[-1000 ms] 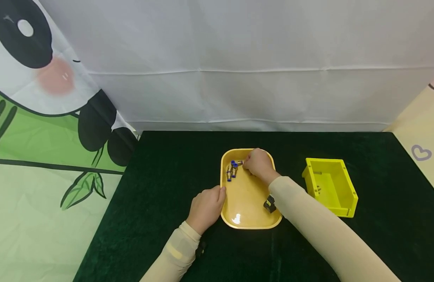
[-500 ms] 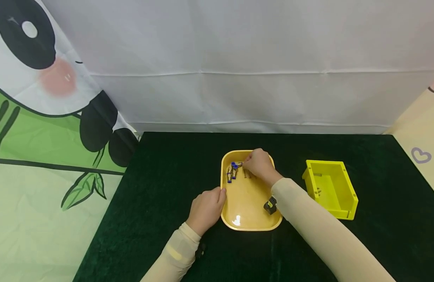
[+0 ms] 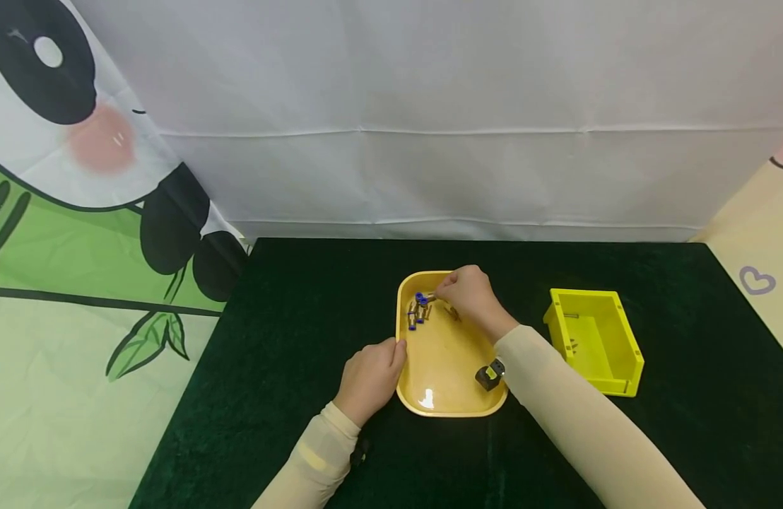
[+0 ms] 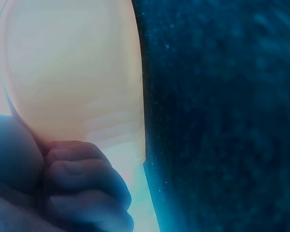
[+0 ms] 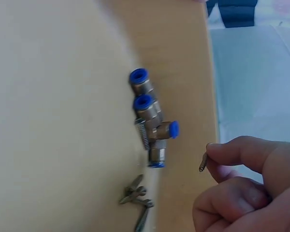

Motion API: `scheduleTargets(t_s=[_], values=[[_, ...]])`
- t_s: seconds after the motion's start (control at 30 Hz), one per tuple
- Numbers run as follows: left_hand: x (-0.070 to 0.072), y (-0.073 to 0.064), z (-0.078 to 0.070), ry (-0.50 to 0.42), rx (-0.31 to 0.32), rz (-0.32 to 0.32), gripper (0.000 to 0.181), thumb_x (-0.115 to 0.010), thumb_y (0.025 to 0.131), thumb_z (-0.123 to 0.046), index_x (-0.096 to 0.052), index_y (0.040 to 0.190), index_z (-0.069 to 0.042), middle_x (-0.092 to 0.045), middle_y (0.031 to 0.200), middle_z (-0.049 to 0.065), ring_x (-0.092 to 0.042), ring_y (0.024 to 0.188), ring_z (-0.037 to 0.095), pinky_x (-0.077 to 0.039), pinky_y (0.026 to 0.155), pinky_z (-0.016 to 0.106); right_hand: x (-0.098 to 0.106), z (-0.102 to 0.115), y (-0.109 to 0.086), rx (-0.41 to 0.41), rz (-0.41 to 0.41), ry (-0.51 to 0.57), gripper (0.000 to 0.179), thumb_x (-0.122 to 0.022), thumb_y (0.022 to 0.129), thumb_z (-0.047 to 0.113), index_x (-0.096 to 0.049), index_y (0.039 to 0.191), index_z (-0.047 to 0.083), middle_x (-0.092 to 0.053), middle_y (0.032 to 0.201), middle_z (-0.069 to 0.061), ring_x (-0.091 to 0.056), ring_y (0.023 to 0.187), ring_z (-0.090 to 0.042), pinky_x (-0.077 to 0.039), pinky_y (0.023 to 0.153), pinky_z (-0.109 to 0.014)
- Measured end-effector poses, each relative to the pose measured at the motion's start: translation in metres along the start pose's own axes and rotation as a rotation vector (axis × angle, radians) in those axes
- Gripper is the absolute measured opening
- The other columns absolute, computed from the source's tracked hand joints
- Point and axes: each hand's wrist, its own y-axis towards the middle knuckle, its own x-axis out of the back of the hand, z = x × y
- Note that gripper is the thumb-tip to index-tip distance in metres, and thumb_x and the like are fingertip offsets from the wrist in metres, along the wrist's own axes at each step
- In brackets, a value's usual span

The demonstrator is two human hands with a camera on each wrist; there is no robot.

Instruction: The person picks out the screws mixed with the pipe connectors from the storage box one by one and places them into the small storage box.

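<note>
A yellow tray (image 3: 451, 375) lies on the dark green cloth. My left hand (image 3: 371, 375) grips its left rim, thumb on top; the left wrist view shows curled fingers (image 4: 87, 181) against the tray's outside. Over the far part of the tray, my right hand (image 3: 471, 293) pinches a small metal screw (image 5: 203, 163) between thumb and forefinger. Several push-in tube fittings (image 5: 147, 107) with blue collars lie bunched in the tray, one screw (image 5: 142, 134) beside them. More screws (image 5: 134, 192) sit in a small heap close by, partly under the right hand in the head view.
A bright yellow bin (image 3: 598, 339) stands right of the tray, with a few small screws (image 3: 572, 316) in it. The right forearm passes between tray and bin. Behind the table (image 3: 315, 283) hangs a pale cloth backdrop (image 3: 430, 170), with a cartoon-printed cloth at the left.
My right hand has shifted slightly and its fingers have risen a little with a screw between them. Screws beneath it now show in the tray. The left hand keeps its hold on the rim.
</note>
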Motion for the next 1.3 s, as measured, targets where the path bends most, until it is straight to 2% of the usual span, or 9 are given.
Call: scheduleTargets(t_s=[0.13, 0.27, 0.3, 0.4, 0.53, 0.6, 0.73, 1.0, 1.3], values=[[-0.001, 0.000, 0.000, -0.001, 0.005, -0.001, 0.037, -0.035, 0.108, -0.037, -0.060, 0.089, -0.017, -0.053, 0.061, -0.003, -0.053, 0.048, 0.013, -0.044, 0.046, 0.029, 0.004, 0.006, -0.007, -0.031, 0.004, 0.077, 0.019, -0.068, 0.093, 0.021, -0.072, 0.096, 0.002, -0.065, 0.099, -0.016, -0.065, 0.092, -0.035, -0.058, 0.078, -0.042], [-0.001, 0.000, 0.001, -0.006, 0.012, 0.001, 0.037, -0.035, 0.108, -0.037, -0.060, 0.089, -0.016, -0.053, 0.061, -0.003, -0.053, 0.048, 0.013, -0.044, 0.046, 0.029, 0.008, 0.010, -0.013, -0.033, 0.024, 0.148, 0.017, -0.070, 0.092, 0.021, -0.072, 0.094, 0.004, -0.064, 0.102, -0.016, -0.062, 0.093, -0.034, -0.056, 0.082, -0.046], [-0.002, 0.001, 0.001, -0.006, 0.011, 0.000, 0.037, -0.035, 0.108, -0.037, -0.060, 0.089, -0.016, -0.053, 0.061, -0.003, -0.053, 0.048, 0.013, -0.044, 0.046, 0.029, 0.009, 0.010, -0.014, -0.031, 0.028, 0.158, 0.018, -0.071, 0.092, 0.021, -0.072, 0.095, 0.004, -0.065, 0.103, -0.017, -0.062, 0.091, -0.034, -0.056, 0.081, -0.045], [-0.002, 0.001, 0.001, -0.007, 0.008, 0.001, 0.037, -0.035, 0.108, -0.037, -0.060, 0.090, -0.016, -0.053, 0.061, -0.003, -0.053, 0.048, 0.013, -0.044, 0.046, 0.029, 0.013, 0.011, -0.019, -0.014, 0.034, 0.179, 0.019, -0.072, 0.091, 0.022, -0.074, 0.097, 0.004, -0.063, 0.091, -0.013, -0.058, 0.075, -0.027, -0.054, 0.069, -0.038], [-0.002, 0.001, 0.001, -0.008, 0.006, -0.002, 0.036, -0.036, 0.108, -0.036, -0.060, 0.090, -0.016, -0.053, 0.061, -0.003, -0.053, 0.048, 0.013, -0.043, 0.045, 0.029, 0.021, 0.013, -0.026, 0.003, 0.044, 0.218, 0.021, -0.073, 0.090, 0.024, -0.074, 0.098, 0.005, -0.052, 0.072, -0.003, -0.044, 0.057, -0.018, -0.042, 0.055, -0.029], [-0.002, 0.001, 0.000, -0.008, 0.007, -0.003, 0.036, -0.036, 0.108, -0.036, -0.060, 0.089, -0.016, -0.053, 0.061, -0.003, -0.053, 0.048, 0.014, -0.043, 0.045, 0.029, 0.026, 0.014, -0.029, 0.006, 0.050, 0.239, 0.022, -0.073, 0.090, 0.026, -0.074, 0.099, 0.005, -0.048, 0.066, -0.002, -0.040, 0.052, -0.017, -0.039, 0.053, -0.027], [-0.001, 0.002, 0.000, -0.007, 0.006, 0.003, 0.036, -0.035, 0.108, -0.037, -0.060, 0.090, -0.017, -0.053, 0.061, -0.003, -0.053, 0.048, 0.013, -0.043, 0.046, 0.029, 0.037, 0.014, -0.036, 0.004, 0.039, 0.270, 0.022, -0.073, 0.090, 0.026, -0.073, 0.099, 0.007, -0.044, 0.061, -0.001, -0.038, 0.048, -0.017, -0.038, 0.053, -0.028], [-0.001, 0.002, -0.001, -0.007, 0.023, 0.005, 0.035, -0.037, 0.108, -0.035, -0.060, 0.092, -0.015, -0.053, 0.062, -0.002, -0.053, 0.049, 0.014, -0.044, 0.047, 0.029, 0.056, 0.004, -0.046, 0.020, 0.002, 0.290, 0.021, -0.071, 0.092, 0.022, -0.073, 0.102, 0.003, -0.057, 0.076, -0.007, -0.038, 0.049, -0.017, -0.038, 0.054, -0.026], [-0.003, 0.002, 0.000, -0.016, 0.037, 0.012, 0.035, -0.036, 0.108, -0.036, -0.060, 0.092, -0.015, -0.054, 0.062, -0.001, -0.054, 0.049, 0.014, -0.044, 0.047, 0.029, 0.074, -0.011, -0.052, 0.024, -0.024, 0.290, 0.026, -0.071, 0.093, 0.022, -0.071, 0.107, 0.001, -0.042, 0.060, -0.002, -0.037, 0.045, -0.017, -0.034, 0.049, -0.026]])
